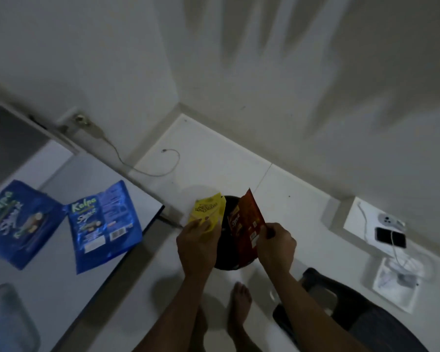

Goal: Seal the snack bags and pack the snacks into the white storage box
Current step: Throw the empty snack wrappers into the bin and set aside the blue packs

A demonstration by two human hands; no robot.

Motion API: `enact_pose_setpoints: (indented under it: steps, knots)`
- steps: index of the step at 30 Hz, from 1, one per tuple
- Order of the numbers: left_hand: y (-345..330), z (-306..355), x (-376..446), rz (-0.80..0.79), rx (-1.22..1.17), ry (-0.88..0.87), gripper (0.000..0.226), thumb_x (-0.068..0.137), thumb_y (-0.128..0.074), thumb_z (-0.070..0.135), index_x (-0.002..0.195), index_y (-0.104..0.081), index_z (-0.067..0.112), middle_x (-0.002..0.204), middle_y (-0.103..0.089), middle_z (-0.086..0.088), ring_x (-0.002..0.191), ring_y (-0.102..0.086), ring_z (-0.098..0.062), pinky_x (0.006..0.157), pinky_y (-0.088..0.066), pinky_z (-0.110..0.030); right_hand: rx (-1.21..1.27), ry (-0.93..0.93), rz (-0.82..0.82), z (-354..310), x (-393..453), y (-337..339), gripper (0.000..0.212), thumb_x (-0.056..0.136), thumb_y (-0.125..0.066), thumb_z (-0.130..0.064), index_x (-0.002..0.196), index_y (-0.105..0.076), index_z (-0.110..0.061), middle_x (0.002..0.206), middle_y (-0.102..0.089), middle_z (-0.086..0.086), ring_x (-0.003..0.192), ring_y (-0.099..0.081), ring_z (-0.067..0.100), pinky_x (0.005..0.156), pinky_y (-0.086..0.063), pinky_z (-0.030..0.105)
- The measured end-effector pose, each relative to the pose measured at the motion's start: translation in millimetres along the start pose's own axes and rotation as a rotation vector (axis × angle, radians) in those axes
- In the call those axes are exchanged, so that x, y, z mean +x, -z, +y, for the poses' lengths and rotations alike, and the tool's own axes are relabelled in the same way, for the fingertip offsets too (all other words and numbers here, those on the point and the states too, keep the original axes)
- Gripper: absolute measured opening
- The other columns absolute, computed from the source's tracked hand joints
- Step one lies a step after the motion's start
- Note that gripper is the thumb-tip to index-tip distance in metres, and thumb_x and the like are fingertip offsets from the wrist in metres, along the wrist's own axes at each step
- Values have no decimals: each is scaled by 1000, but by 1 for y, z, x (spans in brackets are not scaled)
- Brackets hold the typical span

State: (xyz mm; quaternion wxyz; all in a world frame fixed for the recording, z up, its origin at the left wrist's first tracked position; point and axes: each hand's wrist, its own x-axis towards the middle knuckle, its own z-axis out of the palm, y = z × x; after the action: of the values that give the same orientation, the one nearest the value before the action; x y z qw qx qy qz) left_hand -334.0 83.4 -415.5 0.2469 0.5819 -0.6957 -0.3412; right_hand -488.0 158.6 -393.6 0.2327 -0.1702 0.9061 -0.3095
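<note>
1. The left hand [194, 246] pinches the lower edge of a yellow snack bag [208, 212], fingers curled onto it; the bag stands up from the fingertips, away from the person.
2. The right hand [277, 243] grips the lower right edge of a red snack bag [245, 224], thumb and fingers closed on it; the bag rises up and to the left of that hand, tilted.
3. The two bags are held side by side, just apart, over a dark round container [229, 250] standing on the floor [214, 153]. Most of the container is hidden behind the hands and bags.
4. Below the hands a bare foot [240, 301] rests on the floor.
5. Well to the left, on a white table [61, 288], lie two blue snack bags [104, 224] and [18, 222], flat and near each other.
6. At the table's lower left corner sits a blurred clear container [8, 321]; what it is cannot be told.
7. To the right, a black chair [341, 301] stands near the right forearm, and further right a dark phone [390, 237] with a white cable [398, 255] lies on the floor.
</note>
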Motion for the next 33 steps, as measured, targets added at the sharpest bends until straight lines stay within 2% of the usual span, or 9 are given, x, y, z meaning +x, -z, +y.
enact_pose_setpoints:
  steps: [5,7,10,12,20,24,27,31,33]
  knots:
    - [-37,-33,9,-59,69,63,41,84,-63,55,97,-77,19,95,-71,-5,86,-66,-19,71,-51,-23,-11,-37,-7,24,17,-50,16,90,-57,-10,87,-73,-8,77,-70,10,67,-63,25,61,-53,30]
    - [-49,-47,10,-109,76,155,55,79,-58,67,104,-75,20,111,-67,-9,99,-64,-26,81,-54,-35,-18,-48,-32,30,21,-65,16,92,-57,-16,93,-73,-11,81,-72,9,72,-66,26,64,-55,31]
    - [-54,-54,11,-208,32,264,76,68,-57,74,123,-67,22,145,-47,-12,130,-47,-32,101,-45,-50,-39,-18,-52,35,26,-79,25,93,-59,-28,108,-71,-12,97,-73,9,88,-68,28,73,-52,30]
    - [-49,-51,14,-222,-19,305,72,71,-66,68,128,-63,24,153,-38,-7,139,-35,-28,107,-39,-52,-60,1,-56,30,28,-80,32,94,-59,-33,115,-70,-11,106,-73,10,97,-68,29,80,-51,31]
    - [20,18,38,-116,4,207,53,84,-66,53,126,-65,19,145,-49,-10,135,-42,-25,108,-34,-37,25,136,-129,-65,20,-28,35,94,-61,-30,122,-67,-10,118,-71,10,106,-67,26,95,-49,31]
    - [77,72,46,32,-9,124,47,86,-67,46,120,-68,13,131,-62,-10,128,-51,-27,104,-34,-34,84,220,-170,-126,5,11,41,94,-61,-30,129,-62,-8,124,-68,9,107,-67,22,90,-40,19]
    - [117,98,47,150,-119,187,50,83,-71,47,122,-67,17,135,-58,-5,128,-50,-21,106,-31,-27,149,270,-231,-165,-7,31,41,93,-63,-29,128,-63,-9,122,-68,10,107,-67,24,94,-43,24]
    - [168,107,38,198,-245,240,55,78,-69,59,124,-62,31,139,-53,0,125,-51,-20,106,-43,-41,177,348,-307,-200,-22,40,37,89,-68,-31,121,-68,-13,112,-72,7,102,-67,23,100,-47,32]
    - [192,104,28,227,-226,257,58,80,-69,56,128,-61,25,136,-55,-1,124,-51,-20,106,-42,-36,206,372,-350,-212,-34,42,33,88,-69,-30,118,-69,-14,106,-72,6,99,-66,22,94,-49,31]
